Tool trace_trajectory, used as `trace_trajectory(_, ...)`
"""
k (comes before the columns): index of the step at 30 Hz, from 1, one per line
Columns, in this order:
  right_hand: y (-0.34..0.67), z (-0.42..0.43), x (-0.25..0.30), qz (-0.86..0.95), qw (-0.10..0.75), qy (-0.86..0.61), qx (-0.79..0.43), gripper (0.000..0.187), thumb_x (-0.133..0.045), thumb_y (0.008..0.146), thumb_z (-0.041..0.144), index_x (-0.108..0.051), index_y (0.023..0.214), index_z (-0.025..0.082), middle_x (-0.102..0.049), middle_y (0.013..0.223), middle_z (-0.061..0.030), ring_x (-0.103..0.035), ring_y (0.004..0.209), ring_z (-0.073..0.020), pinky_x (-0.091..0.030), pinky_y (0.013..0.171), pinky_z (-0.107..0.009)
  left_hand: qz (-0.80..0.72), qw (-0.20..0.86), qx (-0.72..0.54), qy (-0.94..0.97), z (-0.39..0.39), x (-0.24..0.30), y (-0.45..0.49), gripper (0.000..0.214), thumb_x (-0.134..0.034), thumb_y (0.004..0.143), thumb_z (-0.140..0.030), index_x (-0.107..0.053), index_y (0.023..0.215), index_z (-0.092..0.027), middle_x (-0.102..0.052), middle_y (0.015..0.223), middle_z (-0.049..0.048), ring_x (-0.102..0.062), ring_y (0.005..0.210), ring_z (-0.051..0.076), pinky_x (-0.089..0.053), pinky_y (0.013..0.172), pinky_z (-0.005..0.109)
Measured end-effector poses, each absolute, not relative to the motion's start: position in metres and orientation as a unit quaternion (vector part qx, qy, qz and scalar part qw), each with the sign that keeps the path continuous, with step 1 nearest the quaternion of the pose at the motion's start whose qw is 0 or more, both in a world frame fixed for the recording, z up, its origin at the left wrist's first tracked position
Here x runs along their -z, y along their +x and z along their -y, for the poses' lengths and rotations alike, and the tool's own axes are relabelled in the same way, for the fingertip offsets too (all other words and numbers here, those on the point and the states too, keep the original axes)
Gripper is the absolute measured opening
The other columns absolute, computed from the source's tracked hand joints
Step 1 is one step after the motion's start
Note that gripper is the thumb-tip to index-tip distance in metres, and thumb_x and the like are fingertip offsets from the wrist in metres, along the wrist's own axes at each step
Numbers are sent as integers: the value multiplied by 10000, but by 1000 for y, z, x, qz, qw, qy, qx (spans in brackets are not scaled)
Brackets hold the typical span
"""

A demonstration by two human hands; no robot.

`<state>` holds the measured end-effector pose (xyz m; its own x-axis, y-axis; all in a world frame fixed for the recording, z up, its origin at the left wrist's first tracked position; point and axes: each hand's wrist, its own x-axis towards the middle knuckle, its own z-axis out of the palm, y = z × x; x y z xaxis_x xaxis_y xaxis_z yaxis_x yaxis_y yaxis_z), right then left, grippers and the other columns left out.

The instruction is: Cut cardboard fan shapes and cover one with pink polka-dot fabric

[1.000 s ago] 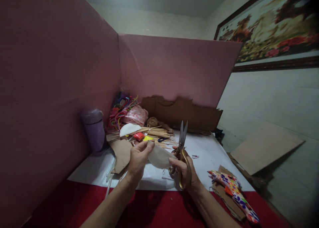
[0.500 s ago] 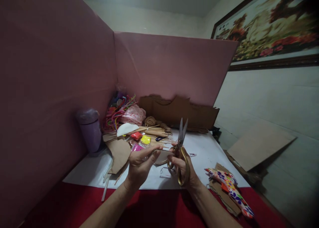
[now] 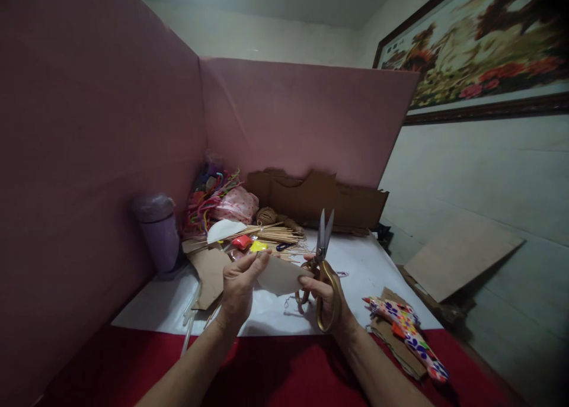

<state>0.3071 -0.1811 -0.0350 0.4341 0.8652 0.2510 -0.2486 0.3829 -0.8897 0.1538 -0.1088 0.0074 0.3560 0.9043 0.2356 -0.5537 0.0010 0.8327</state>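
Observation:
A pale half-round piece of card (image 3: 279, 276) is held up between both hands over the table's white sheet. My left hand (image 3: 240, 285) pinches its upper left corner between thumb and fingers. My right hand (image 3: 326, 297) has the brass-coloured handles of a pair of scissors (image 3: 326, 241) in its grip, blades upward and slightly parted. The thumb and fingertips of that same hand also touch the card's right corner. Behind the card lie a yellow packet (image 3: 258, 246), a red packet (image 3: 242, 242) and a bundle of thin wooden sticks (image 3: 278, 234).
At the left stand a purple tumbler (image 3: 160, 235) and a cut cardboard piece (image 3: 208, 276). A flower-patterned glue gun (image 3: 406, 330) rests on cardboard scraps at the right. Brown cardboard (image 3: 311, 196) leans at the back, with a twine ball (image 3: 267, 216) before it.
The card has turned from nearly edge-on to showing its broad face. My left hand has shifted slightly left and tilted with it, while the scissors stay almost where they were.

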Motion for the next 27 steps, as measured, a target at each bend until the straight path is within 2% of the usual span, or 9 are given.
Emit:
trace_trajectory(10, 303, 184, 28, 356, 755, -392, -388, 406, -684, 670, 261, -521, 1041, 244, -548, 781, 10, -568, 654, -165, -448, 534, -258, -196, 746, -506, 386, 103, -9, 158, 262, -784, 627, -282, -746, 829, -120, -713, 689, 47, -609, 575, 91, -464, 525, 150)
trace_trajectory(15, 303, 186, 23, 350, 762, -413, -354, 423, -722, 639, 274, -527, 1014, 254, -559, 804, 19, -572, 687, -165, -462, 601, -275, -195, 770, -492, 356, 96, 0, 161, 280, -793, 612, -255, -724, 840, -107, -719, 729, 49, -635, 619, 116, -499, 558, 177)
trace_trajectory(20, 306, 187, 21, 353, 761, -437, -325, 433, -735, 618, 279, -558, 1012, 248, -532, 775, 31, -541, 647, -141, -434, 548, -246, -214, 788, -473, 332, 92, 4, 163, 215, -734, 693, -212, -701, 881, -114, -706, 722, 34, -629, 572, 122, -498, 478, 187)
trace_trajectory(24, 307, 186, 22, 356, 760, -453, -302, 445, -741, 632, 316, -563, 1033, 238, -497, 689, 41, -512, 606, -140, -428, 532, -250, -232, 789, -476, 312, 91, 4, 164, 98, -635, 779, -133, -682, 860, -106, -701, 734, 32, -643, 597, 118, -528, 517, 189)
trace_trajectory(27, 305, 187, 19, 354, 765, -453, -289, 417, -732, 644, 318, -558, 1012, 227, -468, 645, 53, -495, 574, -127, -424, 517, -240, -246, 793, -470, 299, 91, 4, 165, 116, -557, 832, -113, -670, 859, -106, -706, 751, 41, -656, 609, 125, -544, 531, 203)
